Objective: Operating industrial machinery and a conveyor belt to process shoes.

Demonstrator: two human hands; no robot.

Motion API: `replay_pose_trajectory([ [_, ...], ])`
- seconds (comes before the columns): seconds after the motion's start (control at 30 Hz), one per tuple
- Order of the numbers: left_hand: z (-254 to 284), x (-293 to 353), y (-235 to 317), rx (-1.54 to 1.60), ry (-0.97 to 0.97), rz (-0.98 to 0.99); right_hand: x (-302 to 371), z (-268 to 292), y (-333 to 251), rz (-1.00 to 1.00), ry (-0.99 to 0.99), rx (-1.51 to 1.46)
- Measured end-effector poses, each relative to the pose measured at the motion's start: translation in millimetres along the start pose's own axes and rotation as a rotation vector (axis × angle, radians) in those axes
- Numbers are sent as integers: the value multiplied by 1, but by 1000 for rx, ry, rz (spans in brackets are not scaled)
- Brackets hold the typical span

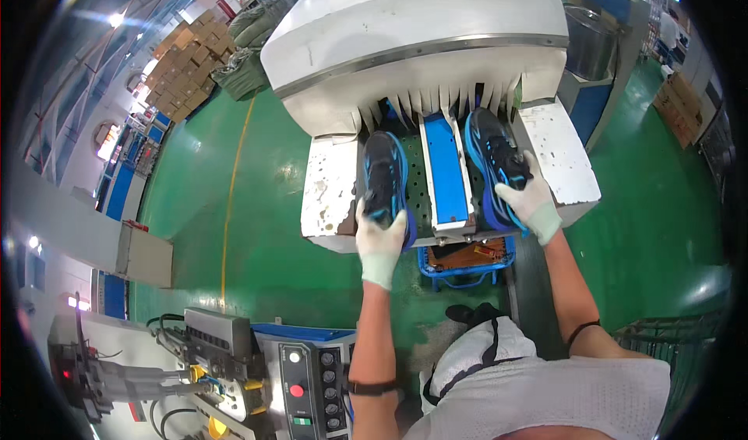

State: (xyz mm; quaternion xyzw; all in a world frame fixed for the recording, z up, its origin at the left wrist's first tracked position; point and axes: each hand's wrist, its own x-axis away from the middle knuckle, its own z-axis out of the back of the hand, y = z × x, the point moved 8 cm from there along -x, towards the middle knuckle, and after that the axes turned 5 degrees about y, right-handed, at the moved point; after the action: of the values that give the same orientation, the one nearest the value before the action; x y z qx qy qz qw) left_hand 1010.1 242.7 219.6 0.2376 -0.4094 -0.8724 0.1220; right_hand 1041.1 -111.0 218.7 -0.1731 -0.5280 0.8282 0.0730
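My left hand (380, 241), in a white glove, is closed round the heel end of a black and blue sports shoe (380, 173). My right hand (533, 200), gloved the same way, grips the heel end of a second such shoe (488, 145). Both shoes point away from me, with their toes close to the hanging strips (425, 99) at the mouth of a big white machine (421, 19). A blue strip (445, 167) in a white frame runs between them. Dark perforated belt (416, 176) shows beside the left shoe. The palms are hidden.
A blue-framed cart (466, 274) stands below the machine's front edge. To the lower left is another machine with a control panel (305, 385). Stacked cartons (183, 70) and green sacks (243, 74) are at the far left. A metal drum (590, 42) stands at the right.
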Motion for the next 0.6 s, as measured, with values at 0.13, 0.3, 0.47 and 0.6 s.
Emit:
replay_pose_trajectory([
  [0.13, -77, -87, -1, -84, -108, 101, -98, -50, 29, -55, -74, 362],
  [0.3, -55, -102, -28, 123, 134, -89, -129, -103, -7, 425, 103, 363],
  [0.47, 22, 124, -104, 421, -55, 210, 86, -172, -103, 426, -485, -386],
  [0.6, 120, 442, -219, -160, -84, 981, 309, -276, -4, 267, -1559, -129],
])
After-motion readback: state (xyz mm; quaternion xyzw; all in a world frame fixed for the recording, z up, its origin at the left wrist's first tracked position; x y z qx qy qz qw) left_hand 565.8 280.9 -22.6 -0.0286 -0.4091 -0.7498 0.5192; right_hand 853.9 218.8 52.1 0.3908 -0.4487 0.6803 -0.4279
